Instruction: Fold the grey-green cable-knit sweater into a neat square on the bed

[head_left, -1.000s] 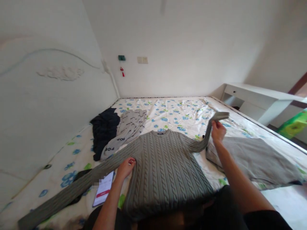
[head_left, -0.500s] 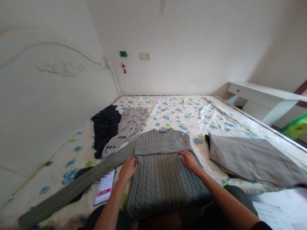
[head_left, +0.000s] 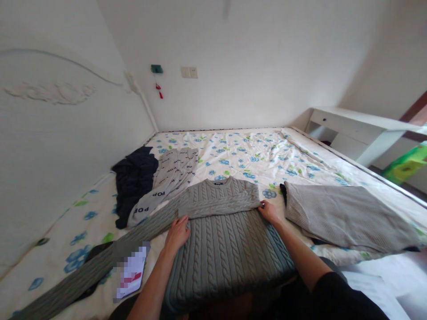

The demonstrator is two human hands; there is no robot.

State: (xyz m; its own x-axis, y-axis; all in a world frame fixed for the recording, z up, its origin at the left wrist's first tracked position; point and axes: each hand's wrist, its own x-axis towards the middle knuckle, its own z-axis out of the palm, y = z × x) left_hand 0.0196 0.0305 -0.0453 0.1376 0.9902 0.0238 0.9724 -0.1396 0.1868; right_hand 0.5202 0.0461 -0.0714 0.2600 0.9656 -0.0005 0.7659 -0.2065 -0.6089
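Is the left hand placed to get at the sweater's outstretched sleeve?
Probably yes: the left hand rests on the sweater right beside where that sleeve starts, and nothing lies over it.

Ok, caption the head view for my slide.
Left hand and right hand press a sleeve folded across a grey sweater.

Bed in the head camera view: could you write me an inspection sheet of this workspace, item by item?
Surface: bed sheet, flowered and rumpled.
Job's things: grey cable-knit sweater lies flat; folded sleeve lies across its chest; stretched sleeve runs out to the left.
Clutter: folded grey garment on the right; dark garment and printed grey garment at far left; paper beside the stretched sleeve.
Grippers: left hand flat on the sweater; right hand at its right edge, grip unclear.
Cables: nothing seen.
Surroundings: white headboard left, white desk right, wall switch behind.
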